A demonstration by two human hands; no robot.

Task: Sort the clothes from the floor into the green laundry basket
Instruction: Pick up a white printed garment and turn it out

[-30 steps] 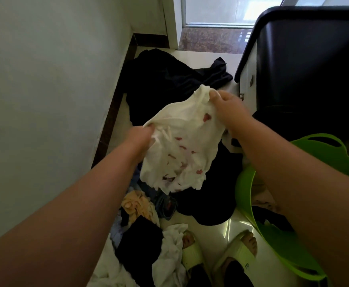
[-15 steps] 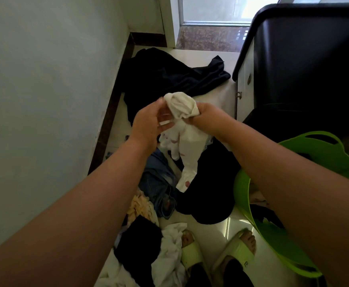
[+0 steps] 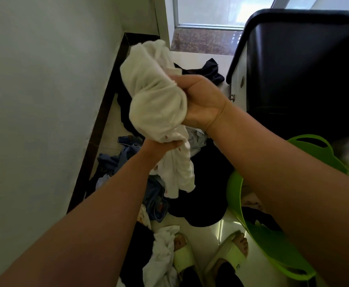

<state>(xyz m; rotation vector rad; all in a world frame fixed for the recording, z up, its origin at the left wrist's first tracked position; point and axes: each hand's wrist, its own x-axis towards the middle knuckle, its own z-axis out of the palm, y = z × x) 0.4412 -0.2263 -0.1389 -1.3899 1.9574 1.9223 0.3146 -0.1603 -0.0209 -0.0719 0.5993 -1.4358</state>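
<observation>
A white garment with small red marks (image 3: 157, 100) is bunched up in the air in front of me. My right hand (image 3: 202, 102) grips its upper bundle from the right. My left hand (image 3: 159, 145) holds it from below, mostly hidden under the cloth, while the garment's tail hangs down past it. The green laundry basket (image 3: 273, 249) stands on the floor at the lower right, under my right forearm, with some clothes inside. More clothes lie on the floor: dark garments (image 3: 202, 195), blue denim (image 3: 128, 154) and a white piece (image 3: 161, 257).
A wall with a dark skirting runs along the left. A black appliance on a white cabinet (image 3: 293, 75) stands at the right, a window behind it. My feet in pale green slippers (image 3: 229, 253) stand on the shiny tile beside the basket.
The garment, spread wide a second ago, has been gathered into a bundle and raised higher. My right hand has turned to grip the top, and my left hand has dropped beneath it.
</observation>
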